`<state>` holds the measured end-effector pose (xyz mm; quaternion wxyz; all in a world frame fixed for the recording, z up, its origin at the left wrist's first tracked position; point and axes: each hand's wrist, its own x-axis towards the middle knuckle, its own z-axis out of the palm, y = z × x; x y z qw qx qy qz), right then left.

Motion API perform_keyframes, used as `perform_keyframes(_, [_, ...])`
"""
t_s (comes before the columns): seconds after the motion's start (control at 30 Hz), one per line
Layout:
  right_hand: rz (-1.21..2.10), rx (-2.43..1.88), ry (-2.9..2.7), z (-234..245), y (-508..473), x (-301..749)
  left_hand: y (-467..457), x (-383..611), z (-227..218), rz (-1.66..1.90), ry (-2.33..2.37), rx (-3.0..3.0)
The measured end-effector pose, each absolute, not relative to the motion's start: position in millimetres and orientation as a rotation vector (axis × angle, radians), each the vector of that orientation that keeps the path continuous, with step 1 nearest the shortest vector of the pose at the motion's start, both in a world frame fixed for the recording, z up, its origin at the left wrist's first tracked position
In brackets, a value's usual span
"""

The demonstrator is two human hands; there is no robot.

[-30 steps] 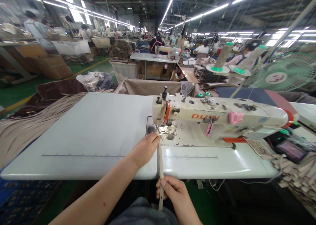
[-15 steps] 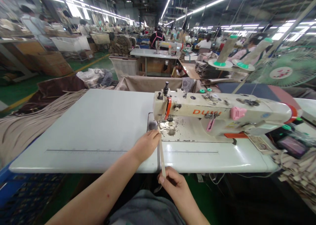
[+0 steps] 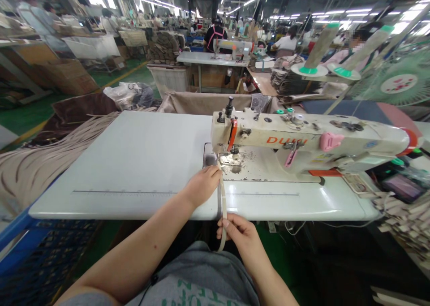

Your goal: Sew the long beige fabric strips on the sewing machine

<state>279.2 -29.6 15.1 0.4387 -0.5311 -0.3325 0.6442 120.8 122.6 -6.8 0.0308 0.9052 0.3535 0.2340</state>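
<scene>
A narrow beige fabric strip (image 3: 223, 197) runs from the needle area of the sewing machine (image 3: 262, 135) down over the table's front edge. Close in front of the presser foot, my left hand (image 3: 205, 185) has its fingers closed on the strip, pressing it to the table. My right hand (image 3: 237, 227) pinches the strip between thumb and fingers at the front edge, and a loose end hangs below toward my lap. A darker grey band (image 3: 219, 203) lies alongside the beige one. The needle tip itself is too small to make out.
The white table (image 3: 134, 162) carries a printed ruler line. Long beige strips (image 3: 50, 149) are heaped at the left, above a blue crate (image 3: 43, 247). Bundled strips (image 3: 410, 225) lie at the right. Thread cones (image 3: 317, 50) and a fan (image 3: 396, 84) stand behind the machine. Co-workers sit farther off.
The camera view has tilted down, so the table appears higher. Both hands keep hold of the strip, whose lower end now curves below my right hand.
</scene>
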Motion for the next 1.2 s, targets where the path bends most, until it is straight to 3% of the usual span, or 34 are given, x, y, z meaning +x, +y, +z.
perform_keyframes(0.57, [1.537, -1.321, -0.858, 11.1, -31.2, 281.4, 123.1, 121.8, -9.6, 0.607, 1.053, 2.937])
perform_keyframes(1.2, [1.606, -1.277, -0.858, 6.0, -34.2, 284.2, 123.8, 126.3, -8.1, 0.743, 1.121, 2.720])
